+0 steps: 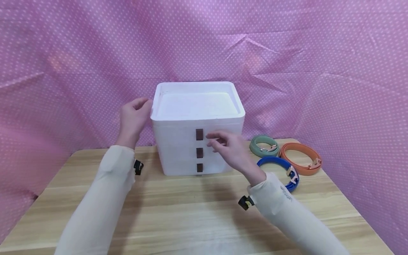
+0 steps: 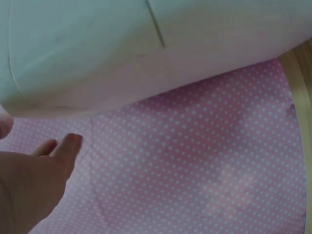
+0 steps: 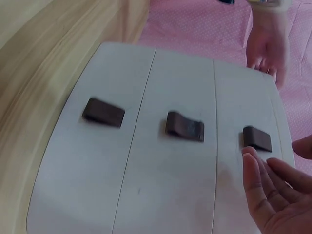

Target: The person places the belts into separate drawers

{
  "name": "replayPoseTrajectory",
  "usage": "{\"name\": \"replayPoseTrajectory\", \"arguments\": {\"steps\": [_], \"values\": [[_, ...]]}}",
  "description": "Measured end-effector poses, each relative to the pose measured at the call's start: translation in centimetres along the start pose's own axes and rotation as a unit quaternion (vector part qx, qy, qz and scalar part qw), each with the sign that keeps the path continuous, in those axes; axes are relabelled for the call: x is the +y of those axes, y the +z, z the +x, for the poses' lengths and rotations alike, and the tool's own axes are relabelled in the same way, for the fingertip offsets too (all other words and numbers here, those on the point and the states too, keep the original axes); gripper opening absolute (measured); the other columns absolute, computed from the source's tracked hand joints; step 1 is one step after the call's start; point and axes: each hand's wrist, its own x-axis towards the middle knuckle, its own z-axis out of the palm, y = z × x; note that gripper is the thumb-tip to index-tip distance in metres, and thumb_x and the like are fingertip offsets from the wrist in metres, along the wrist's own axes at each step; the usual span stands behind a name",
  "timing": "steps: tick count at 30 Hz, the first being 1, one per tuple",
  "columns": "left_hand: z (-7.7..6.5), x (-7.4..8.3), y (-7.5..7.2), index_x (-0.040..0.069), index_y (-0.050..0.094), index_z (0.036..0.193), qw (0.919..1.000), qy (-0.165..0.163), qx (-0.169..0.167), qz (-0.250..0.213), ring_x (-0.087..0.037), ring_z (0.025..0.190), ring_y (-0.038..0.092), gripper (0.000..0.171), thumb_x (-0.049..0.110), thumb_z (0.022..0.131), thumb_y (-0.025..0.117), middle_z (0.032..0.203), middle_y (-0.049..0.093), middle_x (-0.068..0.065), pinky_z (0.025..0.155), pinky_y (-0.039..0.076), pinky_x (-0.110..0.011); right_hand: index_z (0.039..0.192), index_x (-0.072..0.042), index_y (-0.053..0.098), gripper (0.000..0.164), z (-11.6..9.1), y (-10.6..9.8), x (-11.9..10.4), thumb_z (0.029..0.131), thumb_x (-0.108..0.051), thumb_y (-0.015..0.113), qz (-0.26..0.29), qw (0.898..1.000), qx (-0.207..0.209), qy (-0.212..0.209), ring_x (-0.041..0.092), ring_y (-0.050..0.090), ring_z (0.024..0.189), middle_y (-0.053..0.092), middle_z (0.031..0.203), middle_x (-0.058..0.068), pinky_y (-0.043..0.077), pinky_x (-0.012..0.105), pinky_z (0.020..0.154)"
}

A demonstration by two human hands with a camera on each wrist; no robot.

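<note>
A white three-drawer storage box stands at the back of the table, its top a shallow tray with a raised rim. Brown pull tabs run down its front: an upper, a middle and a lower tab. All three drawers look closed. My left hand is at the box's upper left side, thumb close to its corner in the left wrist view, fingers loosely bent. With fingers spread and slightly bent, my right hand hovers before the upper tab, fingertips close beside it. Neither hand grips anything.
Right of the box lie three coiled belts: a green belt, an orange belt and a blue belt, each with a metal buckle. They rest on a wooden table. Pink dotted cloth hangs behind and around it.
</note>
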Motion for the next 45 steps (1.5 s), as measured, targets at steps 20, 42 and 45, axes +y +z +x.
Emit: {"name": "replayPoseTrajectory", "arguments": {"steps": [20,42,45], "values": [[3.9,1.1,0.3,0.008,0.048,0.144,0.9960,-0.082,-0.027,-0.022,-0.022,0.124,0.051,0.058,0.040,0.097,0.060,0.147,0.045,-0.011,0.099,0.047,-0.027,0.126,-0.001,0.061,0.034,0.3,1.6,-0.8,0.100,-0.022,0.059,0.132,0.990,0.001,0.058,0.024,0.068,0.095,0.066,0.118,0.012,0.059,0.036,0.076],[5.2,0.1,1.3,0.008,0.055,0.139,0.9944,-0.100,-0.033,0.013,-0.026,0.120,0.056,0.045,0.028,0.099,0.060,0.140,0.053,-0.013,0.093,0.051,-0.030,0.119,0.004,0.062,0.028,0.9,3.0,-1.1,0.102,-0.017,0.055,0.217,0.970,0.013,0.113,0.029,0.070,0.092,0.070,0.107,0.016,0.059,0.041,0.075],[5.4,0.3,1.3,0.007,0.055,0.138,0.9941,-0.105,-0.026,0.003,-0.026,0.120,0.056,0.045,0.028,0.098,0.061,0.140,0.053,-0.014,0.091,0.052,-0.029,0.115,0.004,0.063,0.026,1.3,3.3,-1.2,0.102,-0.016,0.054,0.238,0.964,0.012,0.116,0.027,0.070,0.091,0.071,0.106,0.015,0.059,0.042,0.076]]}}
